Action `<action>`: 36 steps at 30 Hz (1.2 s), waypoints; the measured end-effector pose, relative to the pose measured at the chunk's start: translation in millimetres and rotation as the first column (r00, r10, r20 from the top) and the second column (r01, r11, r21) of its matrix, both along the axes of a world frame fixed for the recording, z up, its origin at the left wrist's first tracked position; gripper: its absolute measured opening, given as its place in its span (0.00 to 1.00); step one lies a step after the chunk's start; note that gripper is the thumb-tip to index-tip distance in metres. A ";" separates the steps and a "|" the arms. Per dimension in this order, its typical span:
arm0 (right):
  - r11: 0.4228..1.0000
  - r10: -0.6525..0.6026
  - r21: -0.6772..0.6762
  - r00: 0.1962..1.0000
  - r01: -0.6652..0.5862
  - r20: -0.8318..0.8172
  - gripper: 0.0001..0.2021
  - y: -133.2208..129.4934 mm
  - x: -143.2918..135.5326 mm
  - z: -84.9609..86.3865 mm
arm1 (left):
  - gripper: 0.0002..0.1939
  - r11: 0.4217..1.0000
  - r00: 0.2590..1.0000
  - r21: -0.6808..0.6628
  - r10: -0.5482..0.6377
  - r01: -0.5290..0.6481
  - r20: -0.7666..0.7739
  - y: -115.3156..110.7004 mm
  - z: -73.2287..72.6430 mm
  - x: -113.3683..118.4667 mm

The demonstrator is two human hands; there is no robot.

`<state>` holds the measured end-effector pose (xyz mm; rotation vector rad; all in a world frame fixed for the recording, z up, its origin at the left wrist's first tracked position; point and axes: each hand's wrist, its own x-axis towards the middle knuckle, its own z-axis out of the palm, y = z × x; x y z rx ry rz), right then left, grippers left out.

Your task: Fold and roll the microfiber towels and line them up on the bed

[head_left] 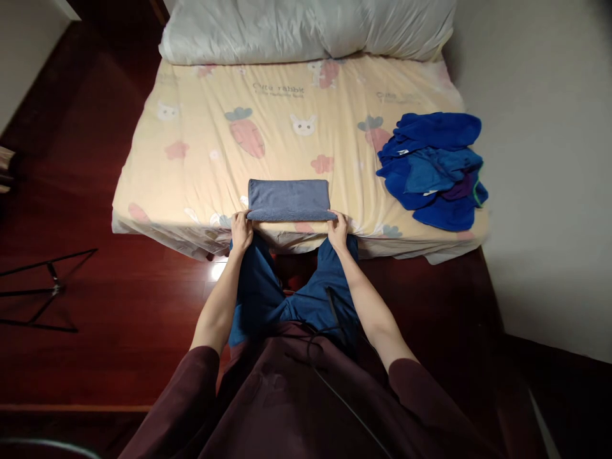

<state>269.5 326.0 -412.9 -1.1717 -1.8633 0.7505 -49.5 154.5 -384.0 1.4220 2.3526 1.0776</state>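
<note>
A grey-blue towel lies folded into a wide rectangle near the front edge of the bed. Its near edge is turned up a little in a narrow strip. My left hand pinches the near left corner, and my right hand pinches the near right corner. Both hands rest low over the mattress edge, just above my knees. The undersides of the fingers are partly hidden by the cloth.
The bed sheet is yellow with rabbits and carrots. A heap of blue cloths lies to the right, near the wall. A rolled white quilt spans the back. A black tripod stand is on the floor at left.
</note>
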 end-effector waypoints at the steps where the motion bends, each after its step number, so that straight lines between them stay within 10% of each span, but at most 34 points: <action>1: 1.000 -0.016 -0.011 1.000 0.016 -0.002 0.20 1.3 -0.3 -2.9 | 0.21 1.000 1.000 0.000 0.013 -0.013 0.007 0.6 -0.7 -0.1; 36: 0.991 -0.122 -0.065 0.990 0.118 -0.065 0.28 13.7 -1.5 -31.4 | 0.23 0.994 0.994 0.035 0.102 -0.101 -0.038 0.9 0.4 5.5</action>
